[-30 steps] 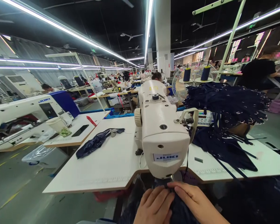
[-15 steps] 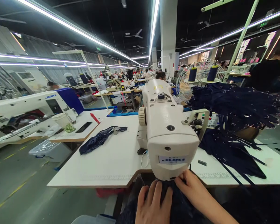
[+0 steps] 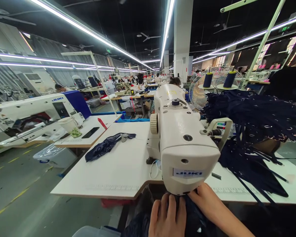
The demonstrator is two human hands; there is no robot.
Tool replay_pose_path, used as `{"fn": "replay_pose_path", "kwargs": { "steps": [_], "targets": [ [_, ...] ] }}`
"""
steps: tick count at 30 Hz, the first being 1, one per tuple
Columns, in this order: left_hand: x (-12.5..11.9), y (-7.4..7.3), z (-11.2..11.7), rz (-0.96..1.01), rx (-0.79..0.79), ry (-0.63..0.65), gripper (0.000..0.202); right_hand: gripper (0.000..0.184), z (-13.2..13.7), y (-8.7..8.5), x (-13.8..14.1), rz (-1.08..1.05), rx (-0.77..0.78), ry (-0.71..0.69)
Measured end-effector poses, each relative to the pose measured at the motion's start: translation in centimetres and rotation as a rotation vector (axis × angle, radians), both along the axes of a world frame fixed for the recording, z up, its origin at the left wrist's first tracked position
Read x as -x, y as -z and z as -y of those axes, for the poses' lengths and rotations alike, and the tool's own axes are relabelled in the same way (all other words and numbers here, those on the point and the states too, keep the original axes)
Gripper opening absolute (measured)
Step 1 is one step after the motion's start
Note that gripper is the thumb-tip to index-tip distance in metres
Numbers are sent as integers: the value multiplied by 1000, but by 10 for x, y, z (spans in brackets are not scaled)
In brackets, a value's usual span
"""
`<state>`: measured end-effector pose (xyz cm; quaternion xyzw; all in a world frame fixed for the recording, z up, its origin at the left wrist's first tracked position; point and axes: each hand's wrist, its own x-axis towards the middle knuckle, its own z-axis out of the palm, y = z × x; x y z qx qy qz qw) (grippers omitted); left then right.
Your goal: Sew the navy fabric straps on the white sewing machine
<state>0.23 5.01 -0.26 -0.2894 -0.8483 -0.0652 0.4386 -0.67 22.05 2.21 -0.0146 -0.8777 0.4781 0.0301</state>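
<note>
Directly ahead stands a white JUKI sewing machine (image 3: 187, 144). Beneath its head, dark navy fabric (image 3: 196, 215) spreads down toward my lap. My left hand (image 3: 168, 214) lies over this fabric with fingers bent and gripping it, the tips close under the machine head. On the right side, my right hand (image 3: 204, 198) pinches the fabric near the needle area; the machine head partly hides its fingertips. Needle and presser foot are out of sight behind the head.
A navy lace piece (image 3: 106, 146) with a small metal item (image 3: 123, 138) lies on the white table (image 3: 123, 171). A large pile of navy straps (image 3: 251, 112) rises at right, beside thread spools (image 3: 208, 80). Further left are a cup (image 3: 70, 126), a phone (image 3: 91, 132) and another machine (image 3: 34, 112).
The view has turned slightly left, so the machine appears further right. Both hands stay at the fabric under the head. A small white spot now shows on the fabric.
</note>
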Motion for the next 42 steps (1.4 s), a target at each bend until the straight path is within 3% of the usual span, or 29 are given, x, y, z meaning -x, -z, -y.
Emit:
{"fn": "replay_pose_path", "kwargs": {
  "steps": [10, 20, 32, 42],
  "targets": [
    [1, 5, -7, -59, -63, -22, 27, 19, 2, -7, 1, 45, -48, -29],
    [0, 0, -6, -59, -52, -29, 29, 20, 3, -13, -1, 74, -10, -55],
    [3, 8, -3, -105, -96, -41, 32, 28, 3, -4, 3, 30, -90, -90],
    [3, 7, -1, -75, -101, -26, 28, 22, 4, -10, 3, -1, -7, -104]
  ]
}}
